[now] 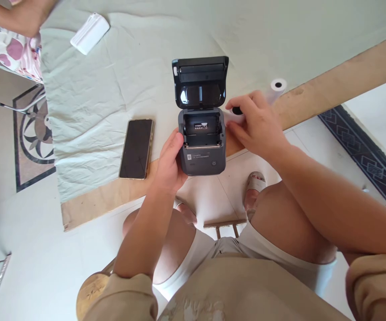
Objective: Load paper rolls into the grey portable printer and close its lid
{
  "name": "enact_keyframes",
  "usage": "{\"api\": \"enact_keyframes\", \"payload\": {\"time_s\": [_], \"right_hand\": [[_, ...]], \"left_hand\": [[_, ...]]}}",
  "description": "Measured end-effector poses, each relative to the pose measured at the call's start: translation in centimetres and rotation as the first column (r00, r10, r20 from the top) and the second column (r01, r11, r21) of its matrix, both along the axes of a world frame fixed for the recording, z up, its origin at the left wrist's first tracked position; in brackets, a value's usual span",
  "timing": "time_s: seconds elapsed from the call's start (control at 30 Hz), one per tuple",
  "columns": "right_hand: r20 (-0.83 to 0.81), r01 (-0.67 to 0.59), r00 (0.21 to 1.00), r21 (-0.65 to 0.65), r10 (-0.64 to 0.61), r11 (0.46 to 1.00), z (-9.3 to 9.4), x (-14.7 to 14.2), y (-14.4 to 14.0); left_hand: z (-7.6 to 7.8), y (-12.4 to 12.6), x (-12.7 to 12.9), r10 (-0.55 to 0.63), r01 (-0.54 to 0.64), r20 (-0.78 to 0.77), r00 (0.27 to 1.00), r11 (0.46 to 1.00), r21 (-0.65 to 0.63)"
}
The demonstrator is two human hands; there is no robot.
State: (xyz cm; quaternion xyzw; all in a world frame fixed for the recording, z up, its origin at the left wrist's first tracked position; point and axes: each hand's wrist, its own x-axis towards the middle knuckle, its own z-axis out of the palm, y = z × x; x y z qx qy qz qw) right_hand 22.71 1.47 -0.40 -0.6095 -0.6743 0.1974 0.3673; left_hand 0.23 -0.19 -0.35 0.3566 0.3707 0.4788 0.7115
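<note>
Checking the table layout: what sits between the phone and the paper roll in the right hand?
In the head view, the open printer, steadied by the left hand, sits between phone and paper roll.

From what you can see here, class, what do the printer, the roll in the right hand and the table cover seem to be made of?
Printer: likely hard plastic, matte dark grey, with a glossy inside to the open lid.
Roll: seems to be white paper wound round a dark core.
Table cover: looks like thin pale cloth, creased and wrinkled; bare wood shows at the table edge.
</note>
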Motion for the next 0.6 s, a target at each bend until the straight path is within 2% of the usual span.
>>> {"api": "enact_keyframes", "payload": {"time_s": [0.1,0.17,0.23,0.27,0.37,0.53,0.6], "right_hand": [[-0.295,-0.034,0.955,-0.046,0.019,0.998,0.9,0.1,-0.5],[-0.552,-0.058,0.833,-0.152,-0.036,0.987,1.6,0.1,-1.0],[-0.719,-0.125,0.686,-0.266,-0.111,0.956,2.2,0.0,-1.6],[-0.756,-0.161,0.641,-0.298,-0.129,0.941,2.4,0.0,-1.8],[-0.765,-0.216,0.634,-0.321,-0.118,0.922,3.0,-0.3,-2.3],[-0.826,-0.194,0.476,-0.433,-0.302,0.88,3.1,-0.3,-1.8],[-0.826,-0.209,0.458,-0.458,-0.327,0.864,3.0,-0.2,-1.6]], "left_hand": [[-0.1,0.0,0.0,0.014,-0.014,-0.004,1.0,1.0,0.0],[-0.2,0.1,0.0,0.023,-0.023,0.003,1.0,1.0,-0.001],[-0.3,0.1,0.0,0.034,-0.034,0.011,0.999,0.999,-0.001],[-0.3,0.1,0.0,0.039,-0.039,0.011,0.999,0.999,0.0],[-0.3,0.1,0.0,0.05,-0.05,-0.002,0.999,0.999,-0.001],[-0.2,0.1,0.1,0.057,-0.057,0.005,0.998,0.998,0.008],[-0.2,0.1,0.1,0.061,-0.061,-0.004,0.998,0.998,0.011]]}}
